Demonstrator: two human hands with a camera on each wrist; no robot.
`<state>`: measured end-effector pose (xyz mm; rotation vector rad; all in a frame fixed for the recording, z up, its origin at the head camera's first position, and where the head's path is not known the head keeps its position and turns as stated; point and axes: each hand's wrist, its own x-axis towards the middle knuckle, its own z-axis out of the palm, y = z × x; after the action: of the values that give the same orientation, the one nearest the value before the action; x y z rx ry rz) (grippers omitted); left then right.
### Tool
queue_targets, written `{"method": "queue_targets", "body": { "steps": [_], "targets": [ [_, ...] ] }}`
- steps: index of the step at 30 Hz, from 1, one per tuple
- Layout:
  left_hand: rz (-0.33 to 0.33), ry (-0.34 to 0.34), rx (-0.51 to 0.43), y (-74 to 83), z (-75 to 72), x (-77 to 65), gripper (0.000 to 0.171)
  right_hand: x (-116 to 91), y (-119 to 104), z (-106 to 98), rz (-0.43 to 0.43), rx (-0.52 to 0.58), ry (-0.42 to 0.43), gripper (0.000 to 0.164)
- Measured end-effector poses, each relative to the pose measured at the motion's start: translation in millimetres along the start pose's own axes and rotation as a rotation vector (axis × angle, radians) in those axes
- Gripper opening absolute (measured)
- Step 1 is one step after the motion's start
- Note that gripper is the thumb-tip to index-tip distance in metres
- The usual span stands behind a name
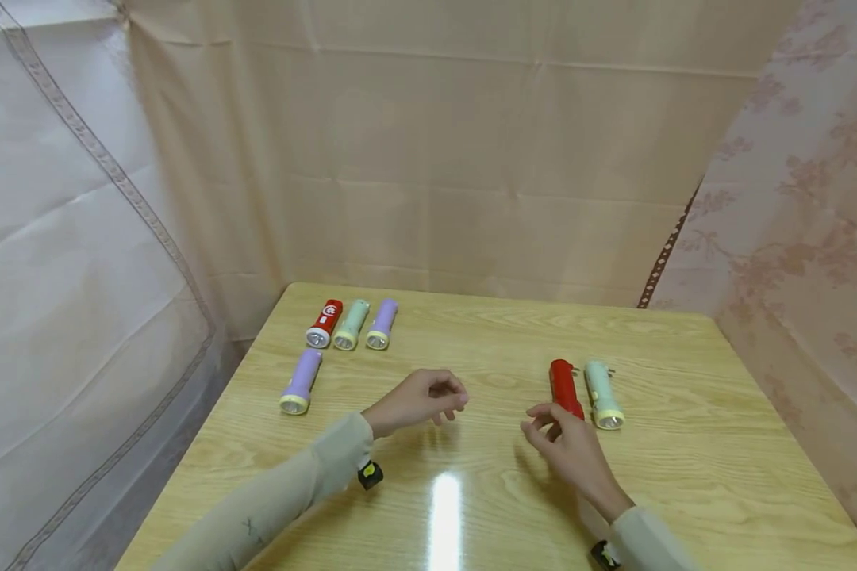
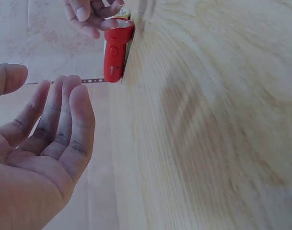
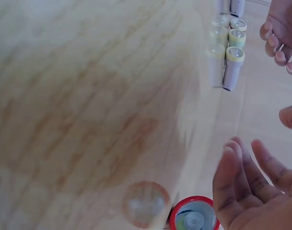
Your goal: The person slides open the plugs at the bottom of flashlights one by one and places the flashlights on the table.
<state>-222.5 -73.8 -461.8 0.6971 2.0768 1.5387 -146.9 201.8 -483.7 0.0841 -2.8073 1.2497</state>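
My left hand (image 1: pixel 423 399) hovers over the middle of the table with loosely bent fingers and nothing in them. My right hand (image 1: pixel 566 444) is also free, fingers loosely bent, just in front of a red flashlight (image 1: pixel 563 385) and partly covering its lens end in the head view. In the right wrist view the red-rimmed lens (image 3: pixel 194 214) shows beside that hand's fingers; whether they touch cannot be told. A mint green flashlight (image 1: pixel 603 394) lies right of the red one. In the left wrist view the red flashlight (image 2: pixel 115 55) shows its button side.
At the table's (image 1: pixel 486 333) back left lie a red and white flashlight (image 1: pixel 326 320), a mint green flashlight (image 1: pixel 353 321) and a purple flashlight (image 1: pixel 383 320) in a row. Another purple flashlight (image 1: pixel 303 379) lies nearer. A beige curtain (image 1: pixel 471 159) hangs behind the table.
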Motion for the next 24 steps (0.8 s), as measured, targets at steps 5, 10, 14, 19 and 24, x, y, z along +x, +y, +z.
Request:
{"method": "queue_targets", "body": {
  "steps": [5, 10, 14, 19, 24],
  "targets": [
    [-0.007, 0.003, 0.001, -1.1, -0.3, -9.3, 0.029, -3, 1, 2, -0.008, 0.000, -0.047, 0.032],
    [-0.028, 0.010, 0.002, -3.4, -0.1, -17.5, 0.026, -4, 1, 4, -0.016, 0.022, -0.079, 0.033],
    [-0.037, 0.008, -0.002, -4.1, -1.1, -20.1, 0.022, -4, 2, 6, -0.019, 0.017, -0.085, 0.034],
    [-0.036, 0.001, -0.008, -4.8, -2.3, -20.7, 0.020, -5, 4, 9, -0.015, 0.018, -0.099, 0.034],
    [-0.037, -0.002, -0.009, -5.2, -3.5, -21.1, 0.023, -5, 6, 14, -0.023, 0.030, -0.102, 0.031]
  ]
}}
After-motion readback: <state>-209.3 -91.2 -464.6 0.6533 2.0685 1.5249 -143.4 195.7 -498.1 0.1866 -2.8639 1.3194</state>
